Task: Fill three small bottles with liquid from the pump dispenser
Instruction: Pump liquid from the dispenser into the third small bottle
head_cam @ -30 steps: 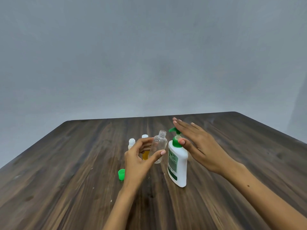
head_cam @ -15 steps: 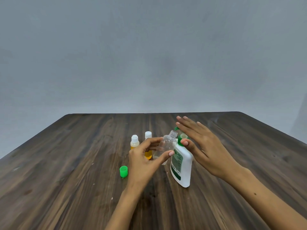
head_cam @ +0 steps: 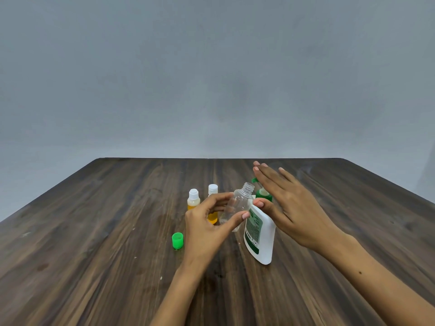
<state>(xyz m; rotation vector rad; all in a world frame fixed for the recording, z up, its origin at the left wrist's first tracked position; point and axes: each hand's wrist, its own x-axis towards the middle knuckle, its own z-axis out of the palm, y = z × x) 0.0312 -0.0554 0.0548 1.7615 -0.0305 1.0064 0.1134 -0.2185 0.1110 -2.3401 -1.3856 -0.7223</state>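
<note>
Your left hand [head_cam: 207,222] has tilted the gripped clear bottle [head_cam: 235,205] toward the pump dispenser [head_cam: 260,234] on the table [head_cam: 94,231], your flat, open right hand [head_cam: 289,208] over the pump, so filling can begin.

Bare staged room: wooden table [head_cam: 117,231], grey wall [head_cam: 211,78].

Pump dispenser [head_cam: 260,234], white body: green-and-white printed label on front face; lettering present but too small and blurred to read. No other text, number or sign legible on any item.
</note>
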